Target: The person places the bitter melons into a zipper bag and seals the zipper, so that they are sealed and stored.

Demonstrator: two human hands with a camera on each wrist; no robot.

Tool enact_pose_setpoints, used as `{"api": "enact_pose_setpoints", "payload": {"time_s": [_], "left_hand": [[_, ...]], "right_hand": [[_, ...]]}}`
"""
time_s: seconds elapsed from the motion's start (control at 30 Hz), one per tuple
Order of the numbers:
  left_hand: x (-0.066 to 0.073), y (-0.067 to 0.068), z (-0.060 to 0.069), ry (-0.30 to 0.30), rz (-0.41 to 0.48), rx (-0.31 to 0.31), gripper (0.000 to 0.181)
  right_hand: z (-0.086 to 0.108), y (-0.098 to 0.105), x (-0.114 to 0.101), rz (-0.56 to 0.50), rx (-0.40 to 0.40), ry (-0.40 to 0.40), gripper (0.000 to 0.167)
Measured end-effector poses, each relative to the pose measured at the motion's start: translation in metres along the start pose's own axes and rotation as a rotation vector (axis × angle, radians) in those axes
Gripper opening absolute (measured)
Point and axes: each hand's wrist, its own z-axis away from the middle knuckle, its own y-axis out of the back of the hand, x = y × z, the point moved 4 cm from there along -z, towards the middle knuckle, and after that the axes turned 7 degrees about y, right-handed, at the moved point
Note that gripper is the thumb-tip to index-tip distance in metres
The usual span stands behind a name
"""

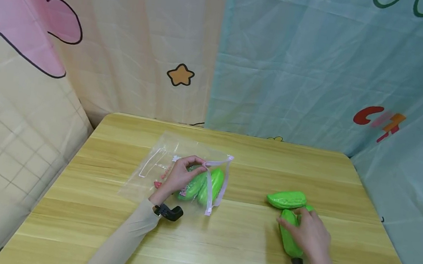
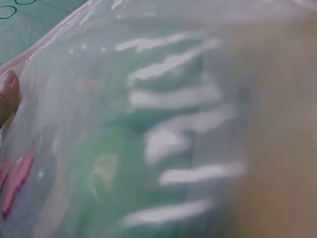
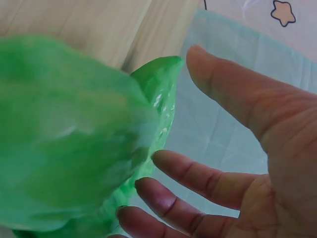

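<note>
A clear zip bag (image 1: pixel 154 155) with a pale purple zip edge lies left of the table's middle, its mouth facing right. Inside it are green bumpy gourds (image 1: pixel 213 185) that look like bitter melons. My left hand (image 1: pixel 179 177) pinches the bag's upper edge; in the left wrist view only a thumb tip (image 2: pixel 7 96) shows beside the blurred plastic. At the right, my right hand (image 1: pixel 312 234) hovers at a small group of similar gourds (image 1: pixel 287 199), one partly hidden. The right wrist view has its thumb and fingers spread beside the nearest gourd (image 3: pixel 69 139), not gripping it.
The wooden table (image 1: pixel 234 260) carries the bag and the loose gourds. A printed curtain (image 1: pixel 284 70) hangs close behind its far edge and along both sides. Black camera mounts sit on both wrists.
</note>
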Motion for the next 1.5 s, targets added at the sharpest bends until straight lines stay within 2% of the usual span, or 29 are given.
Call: {"api": "enact_pose_setpoints", "payload": {"time_s": [0.13,0.37,0.67,1.03,1.5], "left_hand": [[0.001,0.000,0.000,-0.004,-0.007,0.003,0.012],[0.000,0.000,0.000,-0.014,-0.014,0.005,0.012],[0.000,0.000,0.001,-0.004,-0.008,0.001,0.012],[-0.001,0.001,0.000,0.006,-0.005,0.003,0.012],[-0.001,0.001,0.000,0.011,0.004,0.003,0.013]], "right_hand": [[0.002,-0.001,0.003,-0.007,-0.033,-0.008,0.068],[0.003,-0.003,0.004,-0.012,-0.027,-0.004,0.069],[0.004,-0.008,0.004,0.004,-0.074,-0.027,0.080],[0.005,-0.011,0.000,-0.023,-0.071,0.000,0.071],[0.003,-0.012,0.004,-0.028,-0.073,-0.010,0.069]]}}
